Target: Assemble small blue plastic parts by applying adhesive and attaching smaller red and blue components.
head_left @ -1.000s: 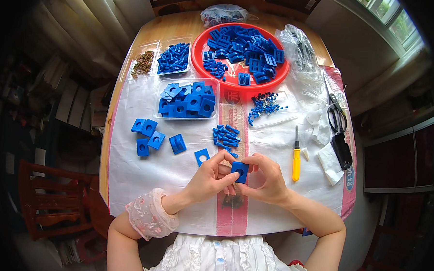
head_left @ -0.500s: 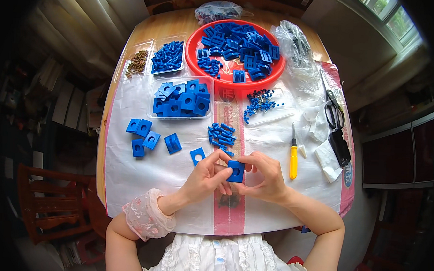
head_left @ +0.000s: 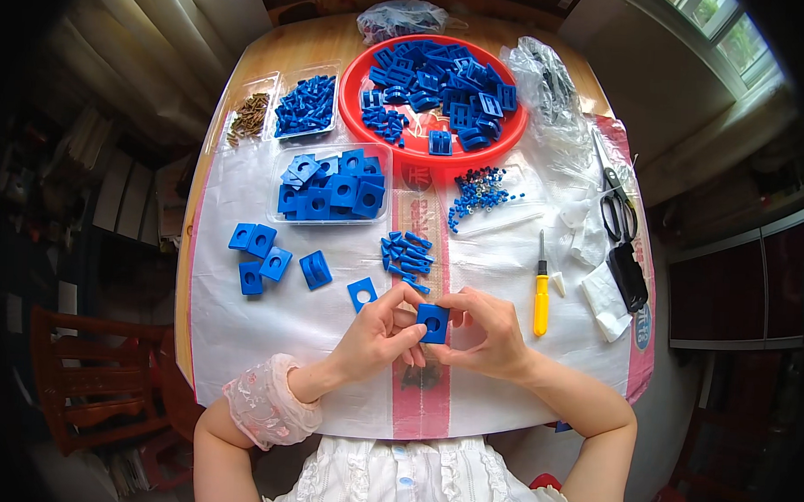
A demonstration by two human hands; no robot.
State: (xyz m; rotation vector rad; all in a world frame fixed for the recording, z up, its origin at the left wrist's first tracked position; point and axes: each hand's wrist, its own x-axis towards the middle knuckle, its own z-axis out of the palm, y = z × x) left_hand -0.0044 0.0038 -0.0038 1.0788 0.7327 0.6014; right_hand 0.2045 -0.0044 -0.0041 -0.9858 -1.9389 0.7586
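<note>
Near the front edge of the table (head_left: pixel 294 44), the left hand (head_left: pixel 373 338) is gripping the left side of a blue block (head_left: pixel 433 336), which is facing its round hole upward, longer axis pointing toward the far edge, while the right hand (head_left: pixel 488 334) is pinching its right side.

My left hand (head_left: pixel 382 333) and right hand (head_left: pixel 486 330) hold a square blue piece (head_left: pixel 432 312) with a round hole, above the white sheet (head_left: pixel 512 404) covering the tabletop (head_left: pixel 290 50). Beyond: small blue pegs (head_left: pixel 408 254), a clear tray (head_left: pixel 331 222) of blue plates (head_left: pixel 343 181), a red basin (head_left: pixel 415 157). To my right: a yellow-handled screwdriver (head_left: pixel 540 306).
</note>
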